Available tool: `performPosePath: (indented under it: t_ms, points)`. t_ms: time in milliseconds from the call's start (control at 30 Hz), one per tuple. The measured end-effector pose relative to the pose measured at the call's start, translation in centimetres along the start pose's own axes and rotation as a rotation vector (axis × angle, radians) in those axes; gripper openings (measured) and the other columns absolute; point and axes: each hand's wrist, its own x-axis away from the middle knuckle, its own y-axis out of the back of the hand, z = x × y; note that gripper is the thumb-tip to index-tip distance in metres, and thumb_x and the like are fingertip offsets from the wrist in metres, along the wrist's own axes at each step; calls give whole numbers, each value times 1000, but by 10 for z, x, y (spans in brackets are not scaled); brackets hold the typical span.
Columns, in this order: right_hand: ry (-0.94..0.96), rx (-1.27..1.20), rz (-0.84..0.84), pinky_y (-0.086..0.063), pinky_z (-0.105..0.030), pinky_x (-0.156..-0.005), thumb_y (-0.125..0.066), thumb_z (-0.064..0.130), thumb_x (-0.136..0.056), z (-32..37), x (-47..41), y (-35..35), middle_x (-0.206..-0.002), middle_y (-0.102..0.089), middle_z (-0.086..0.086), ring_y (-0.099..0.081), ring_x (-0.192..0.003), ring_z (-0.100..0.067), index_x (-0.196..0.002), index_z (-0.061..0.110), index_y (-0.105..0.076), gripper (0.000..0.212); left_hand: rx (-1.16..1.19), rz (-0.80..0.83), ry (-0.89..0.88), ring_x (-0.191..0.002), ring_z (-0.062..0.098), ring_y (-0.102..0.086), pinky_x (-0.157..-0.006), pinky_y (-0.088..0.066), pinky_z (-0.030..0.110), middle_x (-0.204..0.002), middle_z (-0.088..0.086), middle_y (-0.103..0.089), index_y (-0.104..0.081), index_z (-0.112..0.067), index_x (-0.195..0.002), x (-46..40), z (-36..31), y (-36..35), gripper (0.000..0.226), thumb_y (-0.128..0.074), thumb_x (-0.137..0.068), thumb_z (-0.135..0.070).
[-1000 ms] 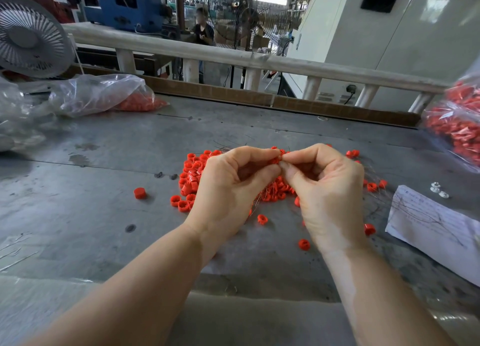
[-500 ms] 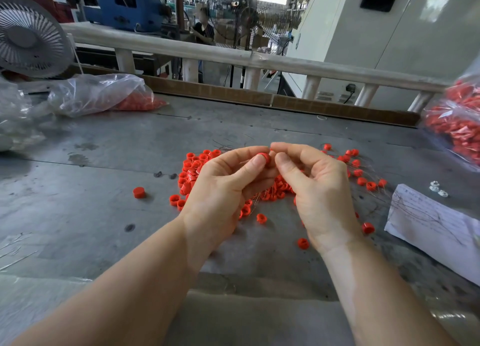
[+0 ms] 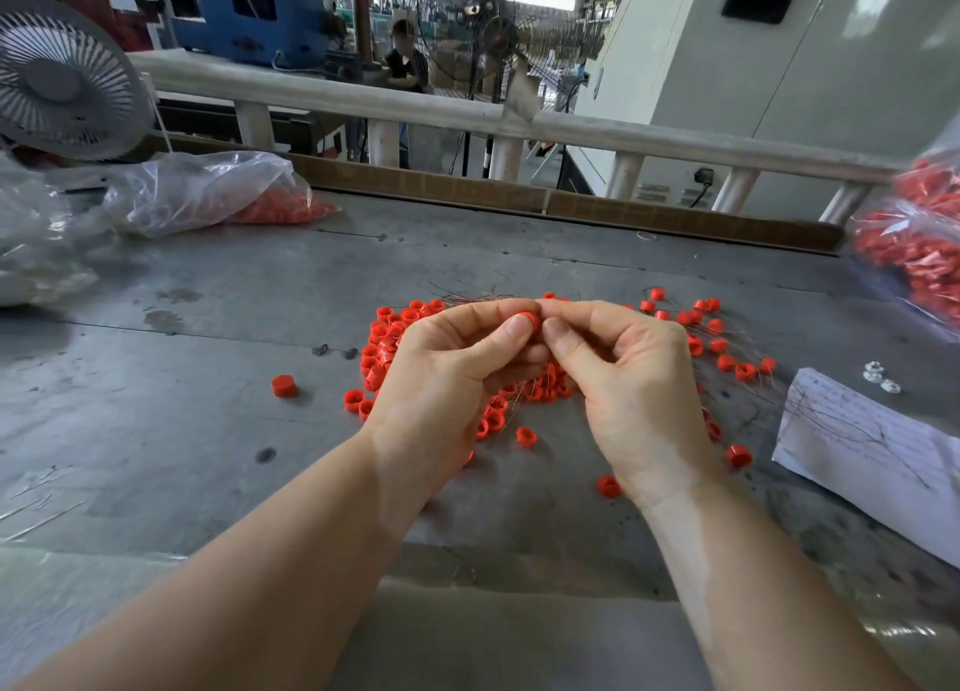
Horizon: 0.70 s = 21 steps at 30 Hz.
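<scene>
A small red plastic ring [image 3: 529,320] is pinched between the thumb and forefinger of my left hand [image 3: 447,378]. My right hand [image 3: 628,384] meets it from the right, fingertips curled against the ring; whether it holds a wire I cannot tell. Both hands hover over a pile of red rings [image 3: 387,342] on the grey metal table [image 3: 182,404]. Thin wires [image 3: 467,291] lie at the far side of the pile. More rings with wires [image 3: 719,345] are scattered to the right.
A lone red ring [image 3: 283,385] lies left of the pile. A sheet of paper [image 3: 872,446] and small white parts [image 3: 880,377] sit at right. Plastic bags of red parts lie at back left [image 3: 218,191] and far right [image 3: 914,254]. A fan [image 3: 62,82] stands at the left.
Both hands have lifted slightly and the fingers have uncurled a little, so the red ring between the fingertips now shows plainly. The pile has not moved.
</scene>
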Motion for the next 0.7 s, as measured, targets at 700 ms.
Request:
performPosePath:
  t_ms: [700]
  points:
    - [-92,-110,42,-50,-14,-65,-62,7,-87,1,1,-1,-74,-72,2,-68,-69,-7,-87,19,-71,14,74,6,90,-58,4,-63,-61,-53,14,-62,0,-66,-65,-3,-88,-1,1,1,23,-60,-70,-17]
